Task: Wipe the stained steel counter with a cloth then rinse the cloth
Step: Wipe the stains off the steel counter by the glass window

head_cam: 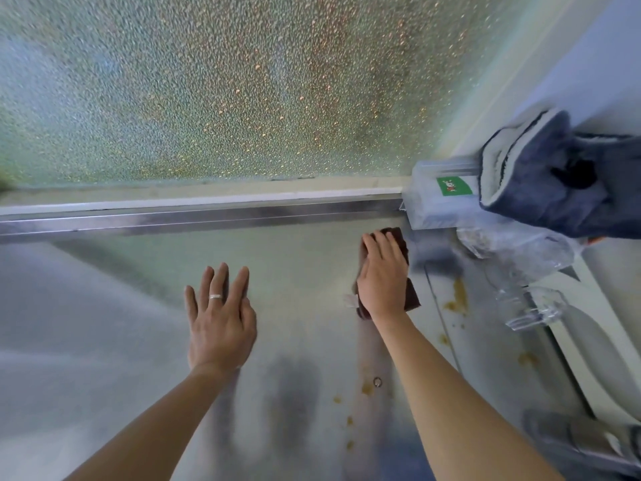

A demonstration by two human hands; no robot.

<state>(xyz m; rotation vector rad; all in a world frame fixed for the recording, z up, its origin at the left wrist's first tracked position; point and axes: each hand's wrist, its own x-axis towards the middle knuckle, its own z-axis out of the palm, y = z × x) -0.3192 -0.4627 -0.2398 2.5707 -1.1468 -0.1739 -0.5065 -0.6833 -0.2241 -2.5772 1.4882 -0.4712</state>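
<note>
A steel counter (104,324) fills the lower half of the view. My right hand (381,276) lies flat with straight fingers on a dark brown cloth (411,296), pressing it onto the counter near the back rail. My left hand (222,317), with a ring on one finger, rests flat and spread on the bare steel to the left, holding nothing. Brownish-yellow stains (458,296) lie to the right of the cloth, and smaller spots (367,388) sit nearer to me between my arms.
A frosted textured window (242,81) rises behind a metal rail (208,216). At the back right stand a clear plastic box with a green label (440,199), a blue-grey towel (562,178), crumpled clear plastic (520,255) and a white rim (596,341).
</note>
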